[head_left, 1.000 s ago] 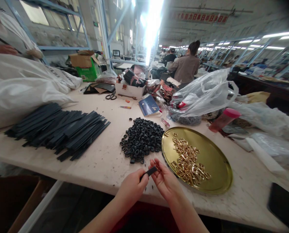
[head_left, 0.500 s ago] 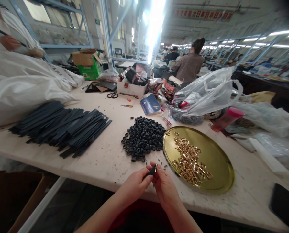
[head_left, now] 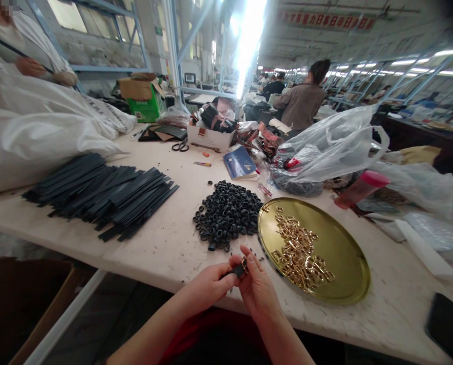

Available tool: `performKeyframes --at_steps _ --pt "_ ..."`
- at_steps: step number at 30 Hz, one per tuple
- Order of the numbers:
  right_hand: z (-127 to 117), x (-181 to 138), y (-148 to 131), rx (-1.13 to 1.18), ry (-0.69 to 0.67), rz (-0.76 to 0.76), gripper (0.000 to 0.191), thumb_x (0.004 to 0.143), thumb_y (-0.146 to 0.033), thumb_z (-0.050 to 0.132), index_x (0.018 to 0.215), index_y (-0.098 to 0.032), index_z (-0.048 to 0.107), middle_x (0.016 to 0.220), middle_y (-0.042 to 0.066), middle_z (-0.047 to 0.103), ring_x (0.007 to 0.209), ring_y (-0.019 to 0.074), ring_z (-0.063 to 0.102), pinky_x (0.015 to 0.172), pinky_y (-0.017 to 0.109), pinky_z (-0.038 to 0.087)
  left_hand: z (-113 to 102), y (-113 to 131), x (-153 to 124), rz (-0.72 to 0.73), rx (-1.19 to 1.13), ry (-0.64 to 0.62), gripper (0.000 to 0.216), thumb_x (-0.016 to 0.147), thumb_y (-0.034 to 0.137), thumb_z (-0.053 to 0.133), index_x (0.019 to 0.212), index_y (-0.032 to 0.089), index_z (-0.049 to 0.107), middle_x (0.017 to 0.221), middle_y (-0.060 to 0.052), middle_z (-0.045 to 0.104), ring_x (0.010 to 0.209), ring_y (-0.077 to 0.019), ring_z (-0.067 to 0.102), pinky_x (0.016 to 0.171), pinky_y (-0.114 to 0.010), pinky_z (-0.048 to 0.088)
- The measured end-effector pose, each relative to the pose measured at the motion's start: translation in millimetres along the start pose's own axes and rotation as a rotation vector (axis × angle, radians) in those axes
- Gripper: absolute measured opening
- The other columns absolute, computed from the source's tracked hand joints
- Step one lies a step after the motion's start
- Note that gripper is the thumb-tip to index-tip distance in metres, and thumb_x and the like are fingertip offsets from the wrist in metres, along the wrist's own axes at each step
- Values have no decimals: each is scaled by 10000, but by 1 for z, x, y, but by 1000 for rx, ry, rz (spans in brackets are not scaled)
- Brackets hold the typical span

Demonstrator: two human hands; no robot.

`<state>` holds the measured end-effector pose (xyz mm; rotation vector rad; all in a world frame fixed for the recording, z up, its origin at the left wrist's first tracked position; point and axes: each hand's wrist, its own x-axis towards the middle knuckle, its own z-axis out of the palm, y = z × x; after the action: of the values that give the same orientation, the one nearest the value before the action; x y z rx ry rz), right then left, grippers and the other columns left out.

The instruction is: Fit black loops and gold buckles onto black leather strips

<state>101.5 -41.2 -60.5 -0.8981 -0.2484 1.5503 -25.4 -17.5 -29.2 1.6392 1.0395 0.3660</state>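
A short black strap (head_left: 234,271) is pinched in my left hand (head_left: 215,279), with its end pointing right. My right hand (head_left: 257,285) closes its fingers on a small gold buckle (head_left: 244,264) at that end of the strap. Part of the buckle is hidden by the fingers. Just beyond my hands lies a heap of small black loops (head_left: 228,213). To the right, a round gold tray (head_left: 350,253) carries a pile of gold buckles (head_left: 300,248). Long black strips (head_left: 108,195) are stacked on the left of the table.
A white sack (head_left: 39,126) covers the far left. Scissors (head_left: 180,147), a blue notebook (head_left: 238,163), a box of scraps (head_left: 210,138) and a clear plastic bag (head_left: 325,147) stand behind. A pink-lidded bottle (head_left: 361,188) and a dark phone-like slab (head_left: 449,324) are right. A person (head_left: 306,99) sits beyond.
The strap has turned flatter between my fingers, and the buckle now sits around its end. My right fingers have lifted slightly. The whole view has shifted a little.
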Motion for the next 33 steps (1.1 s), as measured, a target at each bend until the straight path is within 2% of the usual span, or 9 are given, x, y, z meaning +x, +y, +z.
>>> performKeyframes --at_steps 4,9,13,15,18,22,26,29,33 --pt "3 -2 7 -103 20 -37 315 686 -393 654 935 -202 629 818 30 694 780 152 618 758 290 456 6 7 1 84 -33 56 261 804 306 402 932 161 577 906 -35 614 823 -166 528 761 -238 383" --pt "-3 -11 19 -205 -29 -78 333 738 -450 575 945 -197 640 948 46 664 940 182 569 865 313 408 16 1 2 56 -92 157 263 815 349 408 923 148 539 872 -34 589 781 -152 515 713 -237 385" --pt "-13 -15 15 -395 -12 -135 307 754 -404 576 982 -207 633 953 31 648 955 179 545 892 310 379 16 -2 0 37 -66 150 284 821 396 406 905 158 536 731 6 562 671 -130 483 632 -224 364" --pt "-17 -14 10 -524 28 -206 295 756 -386 577 978 -200 637 881 17 642 872 163 547 852 288 391 15 -2 -2 -1 -41 126 292 821 413 398 844 159 538 641 26 520 605 -121 459 570 -217 340" --pt "-19 -10 2 -575 77 -225 326 769 -419 542 984 -194 638 723 -6 600 703 140 515 724 266 415 15 -2 -3 -24 -30 115 267 830 381 384 799 164 536 586 41 476 564 -112 439 535 -211 318" --pt "-13 -11 -3 -649 5 -193 319 738 -408 575 952 -182 646 700 -9 565 693 141 488 684 250 393 17 -4 -2 20 -59 190 250 831 369 392 782 165 528 632 33 492 623 -113 447 595 -207 338" --pt "-9 -15 -5 -741 -45 -221 242 737 -401 569 758 -170 635 617 -25 498 630 129 445 619 236 367 19 -8 0 -3 -130 189 269 824 409 400 764 165 495 570 54 443 550 -97 398 560 -204 329" --pt "-12 -11 -5 -723 -2 -240 248 739 -406 564 684 -166 589 591 -26 477 612 126 431 587 235 357 19 -9 0 -45 -199 145 270 819 418 397 747 171 479 503 75 394 473 -85 353 502 -200 302" --pt "-16 -5 -4 -574 14 -165 226 732 -389 581 695 -168 548 594 -31 478 570 109 420 567 235 361 22 -9 0 -89 -225 149 256 818 378 382 697 176 483 458 77 384 448 -86 351 495 -201 288"
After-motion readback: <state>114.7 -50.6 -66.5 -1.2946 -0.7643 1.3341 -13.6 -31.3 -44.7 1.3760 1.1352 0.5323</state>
